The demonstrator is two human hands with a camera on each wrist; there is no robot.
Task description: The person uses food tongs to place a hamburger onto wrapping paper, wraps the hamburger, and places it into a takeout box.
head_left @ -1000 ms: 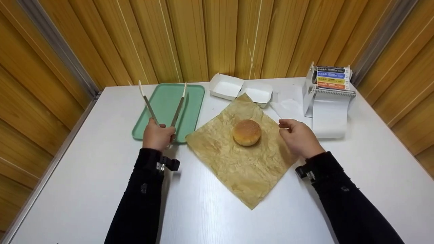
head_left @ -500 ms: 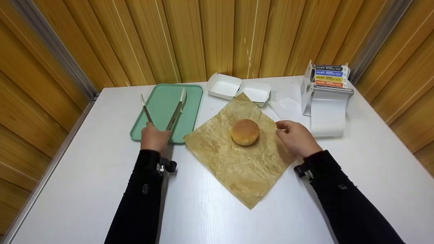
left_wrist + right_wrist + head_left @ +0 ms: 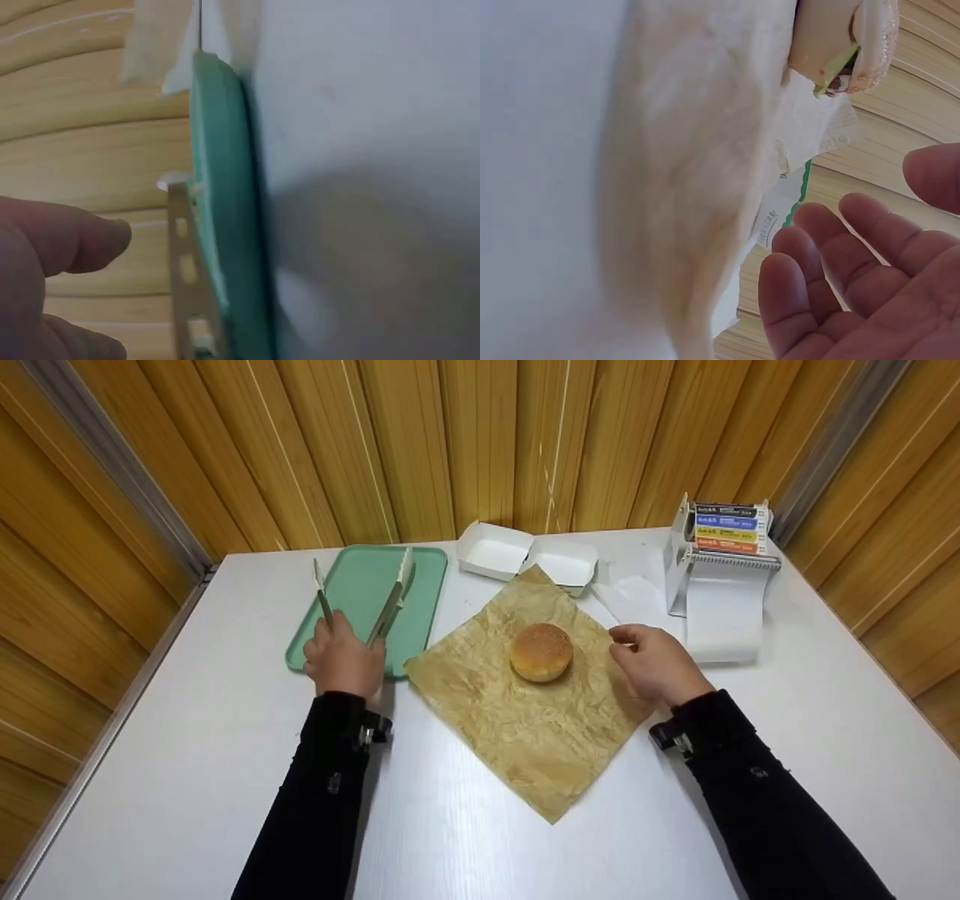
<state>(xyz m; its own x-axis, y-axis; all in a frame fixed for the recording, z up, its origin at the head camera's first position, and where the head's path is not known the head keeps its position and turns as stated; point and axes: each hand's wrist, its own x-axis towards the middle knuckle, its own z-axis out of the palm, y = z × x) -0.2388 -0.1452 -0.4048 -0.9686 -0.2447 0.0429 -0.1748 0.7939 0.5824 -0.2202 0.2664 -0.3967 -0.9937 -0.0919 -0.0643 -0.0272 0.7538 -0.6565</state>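
In the head view a pair of tongs (image 3: 388, 606), brown with pale tips, lies spread on the green tray (image 3: 358, 574). My left hand (image 3: 345, 660) is over their near end; in the left wrist view its fingers (image 3: 90, 240) stand apart from one tong arm (image 3: 184, 270). A burger with a browned bun (image 3: 541, 654) sits on crumpled brown paper (image 3: 547, 750). A bit of lettuce (image 3: 836, 71) sticks out of its side in the right wrist view. Beside the paper's right corner, my right hand (image 3: 656, 664) holds nothing, its fingers loosely bent.
An unfolded white paper box (image 3: 493, 551) stands behind the brown paper. At the back right is a dispenser (image 3: 727, 529) with coloured strips and a white sheet (image 3: 724, 619) hanging down its front. A thin whitish sheet (image 3: 634, 596) lies between them. Wooden panels (image 3: 480, 442) enclose the table.
The tongs have come down onto the tray, their arms drawn a little closer together. My left hand has let go of them, its fingers spreading. The right hand has hardly moved.
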